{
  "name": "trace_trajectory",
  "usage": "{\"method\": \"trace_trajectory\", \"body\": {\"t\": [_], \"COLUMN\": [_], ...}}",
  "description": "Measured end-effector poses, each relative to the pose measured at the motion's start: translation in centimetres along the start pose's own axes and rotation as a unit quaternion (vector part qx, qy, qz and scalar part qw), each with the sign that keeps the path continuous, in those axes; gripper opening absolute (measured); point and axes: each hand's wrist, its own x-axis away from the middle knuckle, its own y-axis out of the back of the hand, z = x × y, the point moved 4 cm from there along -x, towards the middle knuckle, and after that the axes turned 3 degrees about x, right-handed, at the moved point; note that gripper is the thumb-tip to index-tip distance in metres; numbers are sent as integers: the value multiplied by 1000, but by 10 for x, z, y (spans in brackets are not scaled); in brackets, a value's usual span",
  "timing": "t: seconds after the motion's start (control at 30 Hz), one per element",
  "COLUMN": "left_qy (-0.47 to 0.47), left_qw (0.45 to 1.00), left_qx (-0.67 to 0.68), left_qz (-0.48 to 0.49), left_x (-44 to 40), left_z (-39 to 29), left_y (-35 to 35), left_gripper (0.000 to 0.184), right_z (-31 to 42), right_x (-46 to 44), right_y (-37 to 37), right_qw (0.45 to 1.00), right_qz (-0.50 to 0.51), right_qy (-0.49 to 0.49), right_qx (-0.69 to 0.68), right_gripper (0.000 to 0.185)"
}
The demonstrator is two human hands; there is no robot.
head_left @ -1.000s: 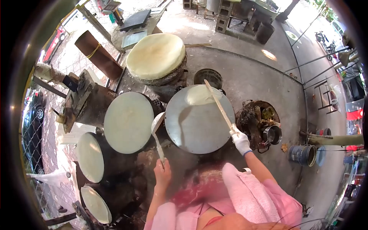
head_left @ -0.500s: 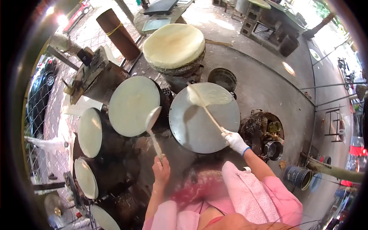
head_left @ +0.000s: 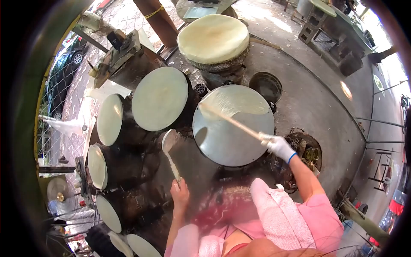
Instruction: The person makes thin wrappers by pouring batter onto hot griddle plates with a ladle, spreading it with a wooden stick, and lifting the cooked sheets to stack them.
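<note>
At eleven o'clock from your right hand (head_left: 280, 147): batter (head_left: 239, 99) on griddle (head_left: 235, 145). Its fingers: closed on stick (head_left: 231, 120), axis four-to-ten. Left hand (head_left: 180, 193), farther: gripping ladle (head_left: 169, 139).

– what's behind that wire fence (head_left: 51, 139)?

– a dark car (head_left: 64, 79), close up against it from here, and pale ground (head_left: 83, 88) in full daylight.

– and on our side of the fence?

– a brown column (head_left: 167, 32) near it, tied round with a yellow band (head_left: 154, 12).

– what about well away from the fence?

– grey floor (head_left: 317, 113) with one bright patch of light (head_left: 346, 91), then stacked hollow blocks (head_left: 306, 34), and thin metal bars (head_left: 381, 122) farthest from it.
</note>
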Motion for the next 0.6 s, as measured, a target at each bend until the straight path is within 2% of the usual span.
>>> {"method": "trace_trajectory", "body": {"t": [0.03, 0.1, 0.13, 0.17, 0.2, 0.27, 0.3, 0.37, 0.4, 0.43, 0.5, 0.57, 0.6], "left_qy": [4, 12, 17, 23, 31, 42, 46, 48, 51, 55, 0, -69, -90], "left_qw": [1000, 1000, 1000, 999, 999, 999, 998, 998, 998, 998, 991, 974, 963], "left_qx": [0, 2, -4, -11, -20, -12, -5, -15, -20, -26, -131, -211, -252], "left_qz": [-6, -15, -17, -20, -22, -31, -37, -34, -35, -35, -40, -43, -39], "left_x": [3, 4, 5, 6, 10, 21, 25, 27, 23, 19, 0, -24, -42], "left_z": [1, 4, 8, 13, 16, 18, 20, 28, 27, 26, 26, 8, 10], "left_y": [1, 2, 2, 4, 8, 11, 11, 18, 19, 19, 17, 7, 3], "left_gripper": [20, 19, 19, 18, 18, 18, 18, 19, 19, 19, 20, 22, 22], "right_z": [-7, -4, -2, -5, -13, -12, 4, -1, 8, 18, 18, 24, 27], "right_x": [-18, -40, -52, -52, -51, -28, -12, -21, -28, -36, -70, -64, -51], "right_y": [17, 42, 35, 22, 13, -1, -3, 16, 26, 33, 39, 17, 15], "right_qw": [984, 999, 997, 998, 995, 991, 982, 986, 991, 997, 991, 985, 980], "right_qz": [-60, -42, -19, 65, 87, 118, 146, 132, 110, 78, 37, 141, 165], "right_qy": [169, -16, 31, -16, 41, -35, -114, -13, 56, 7, 66, 63, -11], "right_qx": [4, 15, 61, -10, 9, 51, 38, 105, 41, -3, 110, 70, 110], "right_gripper": [34, 34, 36, 39, 40, 38, 38, 40, 41, 42, 42, 41, 41]}}
